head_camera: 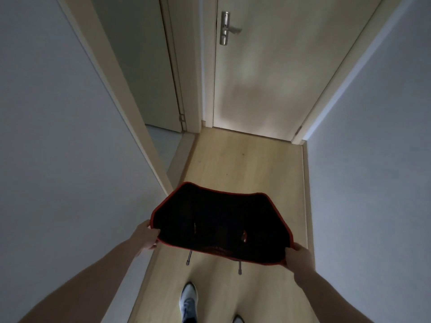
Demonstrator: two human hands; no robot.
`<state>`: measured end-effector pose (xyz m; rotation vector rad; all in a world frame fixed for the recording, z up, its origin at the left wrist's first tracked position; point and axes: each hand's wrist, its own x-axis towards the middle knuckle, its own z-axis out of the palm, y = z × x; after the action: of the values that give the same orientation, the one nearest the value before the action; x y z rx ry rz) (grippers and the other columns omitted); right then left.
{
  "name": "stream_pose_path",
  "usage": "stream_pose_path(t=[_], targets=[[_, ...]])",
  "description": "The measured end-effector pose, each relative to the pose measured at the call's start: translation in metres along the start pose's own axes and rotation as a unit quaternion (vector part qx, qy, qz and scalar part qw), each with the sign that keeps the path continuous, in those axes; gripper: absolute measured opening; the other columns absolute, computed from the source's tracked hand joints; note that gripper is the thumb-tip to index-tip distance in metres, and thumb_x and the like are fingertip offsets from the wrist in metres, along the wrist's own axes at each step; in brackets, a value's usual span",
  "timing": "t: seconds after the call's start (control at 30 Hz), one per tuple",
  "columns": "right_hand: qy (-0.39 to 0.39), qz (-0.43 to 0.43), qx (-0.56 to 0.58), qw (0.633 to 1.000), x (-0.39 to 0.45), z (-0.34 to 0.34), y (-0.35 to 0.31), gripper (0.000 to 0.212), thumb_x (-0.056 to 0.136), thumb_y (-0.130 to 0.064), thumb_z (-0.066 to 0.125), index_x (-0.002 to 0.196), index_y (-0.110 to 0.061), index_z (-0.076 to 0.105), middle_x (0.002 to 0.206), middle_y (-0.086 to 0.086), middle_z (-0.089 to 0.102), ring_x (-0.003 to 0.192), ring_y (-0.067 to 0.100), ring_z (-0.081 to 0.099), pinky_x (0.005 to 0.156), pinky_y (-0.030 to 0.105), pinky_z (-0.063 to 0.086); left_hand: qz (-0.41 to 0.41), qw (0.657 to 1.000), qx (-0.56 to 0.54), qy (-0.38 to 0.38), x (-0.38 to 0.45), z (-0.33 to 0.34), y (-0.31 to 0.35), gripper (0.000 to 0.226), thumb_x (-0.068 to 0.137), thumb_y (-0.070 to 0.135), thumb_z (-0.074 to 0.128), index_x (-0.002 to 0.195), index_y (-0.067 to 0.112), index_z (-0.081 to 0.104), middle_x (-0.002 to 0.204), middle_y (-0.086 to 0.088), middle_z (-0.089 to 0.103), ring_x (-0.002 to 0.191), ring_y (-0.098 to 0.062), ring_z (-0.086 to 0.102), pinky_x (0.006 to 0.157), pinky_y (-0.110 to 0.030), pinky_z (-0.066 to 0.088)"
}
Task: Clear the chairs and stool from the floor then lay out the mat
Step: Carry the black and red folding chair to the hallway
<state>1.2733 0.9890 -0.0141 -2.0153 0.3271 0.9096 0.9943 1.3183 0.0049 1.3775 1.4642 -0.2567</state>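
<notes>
I hold the chair (pixel 221 222) low in the frame's centre, above the wood floor (pixel 245 164): black fabric seat, red piping, two thin metal legs below. My left hand (pixel 145 236) and right hand (pixel 300 256) pinch its near corners. No readable writing.

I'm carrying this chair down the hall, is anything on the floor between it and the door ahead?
Nothing visible: the wooden floor is bare from the chair, held by the left hand and right hand, to the closed door.
</notes>
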Motion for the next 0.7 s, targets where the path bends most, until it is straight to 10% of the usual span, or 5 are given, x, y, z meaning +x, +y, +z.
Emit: stream_pose_path(t=[0.47,0.63,0.7], targets=[[0.028,0.060,0.036,0.997,0.082,0.073,0.029,0.040,0.091,0.008,0.056,0.129,-0.003,0.064,0.100,0.014,0.072,0.099,0.036,0.069,0.090,0.052,0.059,-0.014,0.998,0.057,0.016,0.102,0.000,0.006,0.056,0.097,0.011,0.061,0.148,0.015,0.039,0.133,-0.014,0.058,0.107,-0.033,0.064,0.091,-0.047,0.058],[0.039,0.056,0.028,0.997,0.076,0.090,0.038,0.038,0.092,0.000,0.056,0.129,-0.007,0.066,0.098,0.008,0.072,0.101,0.035,0.067,0.094,0.053,0.058,-0.039,0.992,0.117,0.033,0.090,0.007,0.000,0.022,0.100,0.006,0.052,0.083,0.019,0.048,0.092,-0.008,0.061,0.099,-0.034,0.066,0.091,-0.050,0.058],[0.033,0.061,0.010,0.998,0.074,0.094,0.044,0.041,0.095,-0.002,0.052,0.135,-0.007,0.061,0.102,0.010,0.070,0.102,0.034,0.066,0.093,0.050,0.058,-0.053,0.991,0.117,0.027,0.086,0.007,-0.008,0.014,0.101,0.007,0.051,0.091,0.017,0.047,0.090,-0.009,0.064,0.096,-0.032,0.068,0.088,-0.046,0.059]])
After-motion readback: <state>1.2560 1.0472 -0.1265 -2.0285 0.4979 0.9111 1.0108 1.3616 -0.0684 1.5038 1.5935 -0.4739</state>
